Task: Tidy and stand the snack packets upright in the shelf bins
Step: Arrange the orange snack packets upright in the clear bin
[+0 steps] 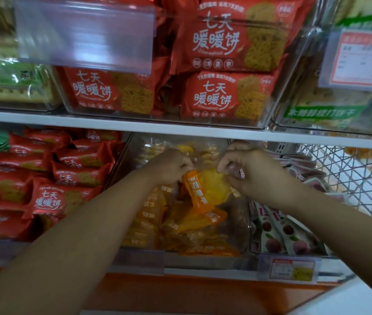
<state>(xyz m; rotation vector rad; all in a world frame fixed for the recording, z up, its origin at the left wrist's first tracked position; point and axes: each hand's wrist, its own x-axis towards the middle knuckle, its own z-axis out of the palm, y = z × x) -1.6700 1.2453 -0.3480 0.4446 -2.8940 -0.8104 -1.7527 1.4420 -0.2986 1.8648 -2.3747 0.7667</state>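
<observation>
Packets fill clear bin; left hand pinches orange packet; right hand pinches yellow packet.

Both arms outstretched; left hand, right hand pinch snack packet top, fingers curled.

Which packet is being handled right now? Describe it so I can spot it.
Below the white shelf board, look in the clear middle bin, right of the red packets. The left hand and right hand hold the orange packet by its top. Unlike the packets lying below, it hangs above them, with a white-lettered orange strip.
</observation>
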